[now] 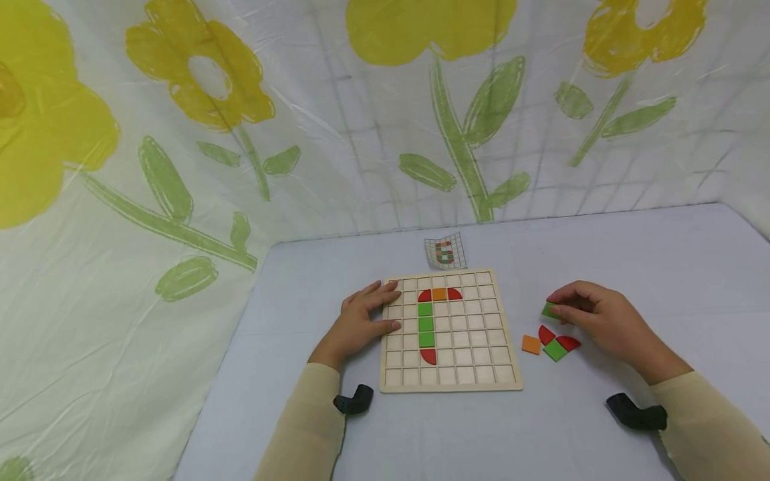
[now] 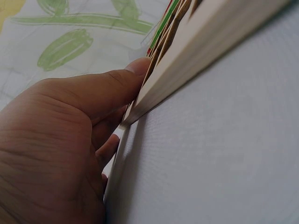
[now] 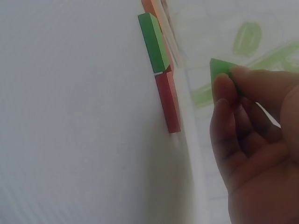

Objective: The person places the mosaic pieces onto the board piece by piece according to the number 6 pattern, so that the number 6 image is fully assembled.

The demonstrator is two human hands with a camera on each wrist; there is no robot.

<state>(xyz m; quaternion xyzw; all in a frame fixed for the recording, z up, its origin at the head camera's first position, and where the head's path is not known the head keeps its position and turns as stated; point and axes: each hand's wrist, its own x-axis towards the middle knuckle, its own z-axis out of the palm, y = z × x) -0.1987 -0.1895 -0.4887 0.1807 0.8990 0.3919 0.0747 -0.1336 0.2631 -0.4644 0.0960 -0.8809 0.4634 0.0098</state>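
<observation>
A wooden grid board (image 1: 451, 389) lies on the table. My left hand (image 1: 361, 321) rests at its left edge, fingers spread over the rim and thumb (image 2: 107, 88) laid along the top. On the board, an orange square (image 1: 440, 294) sits between two red quarter-circle pieces; below the left one run several green squares (image 1: 426, 324), ending at a red quarter-circle (image 1: 428, 356). To the right of the board, my right hand (image 1: 607, 327) pinches a green square block (image 3: 218, 67) between thumb and fingertips, raised over the loose pieces.
Beside the board's right edge lie a loose orange square (image 1: 531, 345), two red quarter-circles (image 1: 568, 343) and a green square (image 1: 555, 351). A small paper pattern card (image 1: 445, 252) sits behind the board. Flower-printed sheeting (image 1: 361, 167) hangs behind the table.
</observation>
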